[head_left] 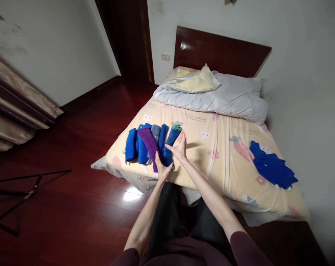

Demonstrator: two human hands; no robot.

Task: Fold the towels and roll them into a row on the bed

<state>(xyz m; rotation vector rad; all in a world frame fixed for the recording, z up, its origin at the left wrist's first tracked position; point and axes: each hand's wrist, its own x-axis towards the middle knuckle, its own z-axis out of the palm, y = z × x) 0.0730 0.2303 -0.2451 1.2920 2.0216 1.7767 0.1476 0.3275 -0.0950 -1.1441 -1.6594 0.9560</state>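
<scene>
A purple roll of cloth [147, 142] lies slantwise on the bed [200, 173], close to the edge where the person stands. Just to the right of the purple roll is a slim blue roll [162, 137], and beyond that one lies another blue roll with a green edge [172, 139], whose coiled end points away from the person. Both hands are at this green-edged roll, each spread, with thumb and fingers wide apart. The left hand [163, 170] is at its near end, with the fingertips beside the lower part of the purple roll; the right hand [180, 150] is on its far side from the purple roll, with the thumb reaching over the blue cloth. How firmly either of them presses on it, I cannot tell. A grey roll [156, 133] sits tight against the purple roll, partly hidden by it, and to the left of the purple roll more blue rolls [131, 146] lie side by side. Well to the right of the purple roll, near the bed's other side, is a loose heap of blue cloth [271, 166]. Farther up the bed from the purple roll are a rumpled grey quilt [239, 96] and a pale yellow cloth [199, 81], with a dark wooden headboard [219, 53] behind them.
</scene>
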